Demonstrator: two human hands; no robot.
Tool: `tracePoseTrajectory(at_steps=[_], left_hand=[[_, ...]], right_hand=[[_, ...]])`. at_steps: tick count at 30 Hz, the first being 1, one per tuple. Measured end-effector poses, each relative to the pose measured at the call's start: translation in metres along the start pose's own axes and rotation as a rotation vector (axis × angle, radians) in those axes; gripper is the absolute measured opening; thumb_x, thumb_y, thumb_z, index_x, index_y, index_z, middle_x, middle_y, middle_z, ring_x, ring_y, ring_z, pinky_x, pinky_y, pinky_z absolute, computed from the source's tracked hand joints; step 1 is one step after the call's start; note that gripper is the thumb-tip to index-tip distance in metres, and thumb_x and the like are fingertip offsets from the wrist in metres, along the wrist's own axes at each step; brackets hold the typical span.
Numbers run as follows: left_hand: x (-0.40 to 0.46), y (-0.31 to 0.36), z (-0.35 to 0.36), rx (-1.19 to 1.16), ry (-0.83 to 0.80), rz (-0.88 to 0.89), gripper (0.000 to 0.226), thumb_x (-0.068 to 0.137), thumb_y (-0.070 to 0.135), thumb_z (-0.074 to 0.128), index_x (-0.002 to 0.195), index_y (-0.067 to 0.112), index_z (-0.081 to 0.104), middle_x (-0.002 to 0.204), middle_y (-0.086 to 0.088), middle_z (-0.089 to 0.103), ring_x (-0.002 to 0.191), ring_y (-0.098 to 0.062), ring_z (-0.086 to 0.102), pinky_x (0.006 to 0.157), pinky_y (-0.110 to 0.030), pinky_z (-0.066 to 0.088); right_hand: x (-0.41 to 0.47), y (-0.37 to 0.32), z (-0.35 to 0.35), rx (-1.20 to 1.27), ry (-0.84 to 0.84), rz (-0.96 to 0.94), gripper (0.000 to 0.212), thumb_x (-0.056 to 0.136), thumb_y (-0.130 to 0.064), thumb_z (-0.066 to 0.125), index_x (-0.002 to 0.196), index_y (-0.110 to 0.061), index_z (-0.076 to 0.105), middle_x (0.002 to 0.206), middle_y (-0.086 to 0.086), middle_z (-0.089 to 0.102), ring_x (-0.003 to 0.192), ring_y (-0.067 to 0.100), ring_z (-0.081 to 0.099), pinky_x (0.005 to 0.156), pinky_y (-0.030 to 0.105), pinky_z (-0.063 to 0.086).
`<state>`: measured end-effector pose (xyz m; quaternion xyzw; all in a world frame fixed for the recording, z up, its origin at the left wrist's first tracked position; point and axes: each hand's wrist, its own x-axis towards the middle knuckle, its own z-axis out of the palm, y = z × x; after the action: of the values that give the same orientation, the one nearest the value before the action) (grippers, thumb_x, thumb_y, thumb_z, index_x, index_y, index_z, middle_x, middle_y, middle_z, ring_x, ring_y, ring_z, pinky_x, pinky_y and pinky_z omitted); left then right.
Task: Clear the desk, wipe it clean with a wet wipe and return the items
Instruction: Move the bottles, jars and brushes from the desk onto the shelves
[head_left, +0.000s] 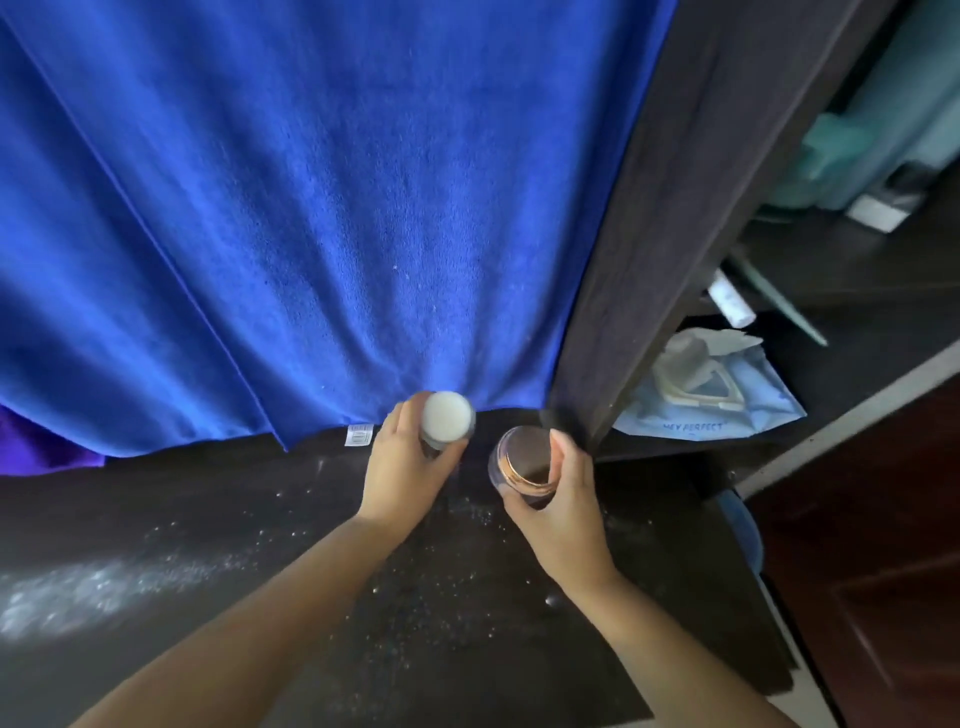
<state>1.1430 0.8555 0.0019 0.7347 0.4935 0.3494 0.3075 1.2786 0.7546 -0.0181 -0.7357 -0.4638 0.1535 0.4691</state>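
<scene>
My left hand (402, 467) grips a bottle with a white cap (448, 417) at the back of the dark desk (208, 519), just under the hem of a blue towel. My right hand (558, 512) holds a clear jar with a rose-gold lid (524, 457) beside it, close to a dark upright panel. White dust and specks cover the desk top, thickest at the left (78, 592). A light blue wet wipe pack (711, 400) lies on a shelf to the right, its flap open and a wipe sticking out.
The blue towel (322, 208) hangs over the back of the desk. The dark upright panel (649, 249) separates the desk from side shelves holding a white tube (732, 304), a comb and teal items. A reddish wooden door (872, 545) is at the right.
</scene>
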Motion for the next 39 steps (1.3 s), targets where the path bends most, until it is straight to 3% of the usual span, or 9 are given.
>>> tracePoseTrajectory(at_steps=[5,10,13,15,17,22,33,36,39], left_hand=[[-0.033,0.094,-0.026,-0.130,0.084,0.219,0.048,0.072,0.027,0.075,0.111,0.032,0.046,0.108,0.012,0.053,0.103,-0.008,0.051,0.083,-0.015,0.042],[-0.053,0.187,-0.034,-0.200,0.140,0.467,0.049,0.071,0.031,0.071,0.113,0.034,0.044,0.110,0.025,0.050,0.105,0.004,0.047,0.088,-0.006,0.034],[-0.047,0.241,-0.019,-0.227,0.076,0.597,0.048,0.073,0.037,0.065,0.116,0.034,0.043,0.114,0.023,0.049,0.108,0.004,0.047,0.089,-0.006,0.033],[-0.032,0.274,-0.002,-0.270,-0.009,0.567,0.048,0.075,0.033,0.070,0.113,0.036,0.042,0.114,0.022,0.050,0.106,0.003,0.049,0.087,-0.007,0.037],[-0.007,0.297,0.020,-0.283,-0.083,0.468,0.046,0.075,0.029,0.073,0.110,0.032,0.044,0.108,0.019,0.054,0.100,0.000,0.053,0.081,-0.011,0.042],[0.053,0.310,0.065,-0.044,-0.105,0.283,0.053,0.074,0.035,0.073,0.115,0.015,0.047,0.114,-0.005,0.059,0.101,-0.020,0.057,0.084,-0.033,0.047],[0.067,0.302,0.094,0.240,-0.019,0.248,0.057,0.072,0.035,0.073,0.115,0.006,0.049,0.114,-0.015,0.049,0.111,-0.030,0.043,0.092,-0.041,0.038],[0.054,0.303,0.086,0.240,0.060,0.314,0.065,0.072,0.034,0.073,0.122,0.005,0.045,0.116,-0.015,0.050,0.112,-0.030,0.044,0.092,-0.043,0.040],[0.023,0.300,0.070,0.098,0.216,0.589,0.039,0.082,0.029,0.061,0.114,0.010,0.049,0.102,-0.003,0.050,0.095,-0.016,0.047,0.079,-0.027,0.041]], right_hand=[[-0.015,-0.051,-0.079,0.105,0.016,-0.200,0.074,0.066,-0.035,0.075,0.129,-0.019,0.041,0.124,-0.005,0.048,0.118,0.001,0.046,0.096,0.008,0.036],[-0.017,-0.079,-0.176,0.094,0.164,-0.404,0.073,0.067,-0.039,0.069,0.129,-0.025,0.035,0.126,-0.031,0.038,0.120,-0.007,0.041,0.094,0.006,0.035],[0.002,-0.078,-0.229,0.103,0.280,-0.424,0.075,0.066,-0.039,0.070,0.129,-0.023,0.035,0.125,-0.023,0.040,0.116,-0.014,0.040,0.093,0.003,0.035],[0.028,-0.074,-0.259,0.096,0.299,-0.364,0.074,0.068,-0.035,0.077,0.128,-0.026,0.036,0.123,-0.016,0.044,0.113,-0.016,0.040,0.093,0.003,0.035],[0.061,-0.070,-0.280,0.015,0.262,-0.265,0.068,0.069,-0.036,0.077,0.127,-0.025,0.042,0.125,-0.008,0.049,0.110,-0.006,0.047,0.094,0.015,0.042],[0.127,-0.055,-0.294,-0.168,0.197,-0.138,0.058,0.065,-0.045,0.074,0.112,-0.020,0.051,0.109,0.003,0.057,0.096,0.018,0.058,0.074,0.029,0.048],[0.143,-0.041,-0.284,-0.294,0.149,-0.131,0.078,0.075,-0.043,0.070,0.138,-0.016,0.032,0.130,0.012,0.046,0.120,0.029,0.047,0.095,0.039,0.043],[0.131,-0.036,-0.286,-0.201,0.195,-0.226,0.073,0.081,-0.035,0.066,0.141,-0.015,0.029,0.136,0.009,0.040,0.127,0.022,0.039,0.103,0.031,0.037],[0.107,-0.020,-0.293,-0.156,0.319,-0.469,0.043,0.088,-0.023,0.056,0.128,-0.010,0.047,0.124,0.004,0.050,0.116,0.010,0.044,0.097,0.015,0.035]])
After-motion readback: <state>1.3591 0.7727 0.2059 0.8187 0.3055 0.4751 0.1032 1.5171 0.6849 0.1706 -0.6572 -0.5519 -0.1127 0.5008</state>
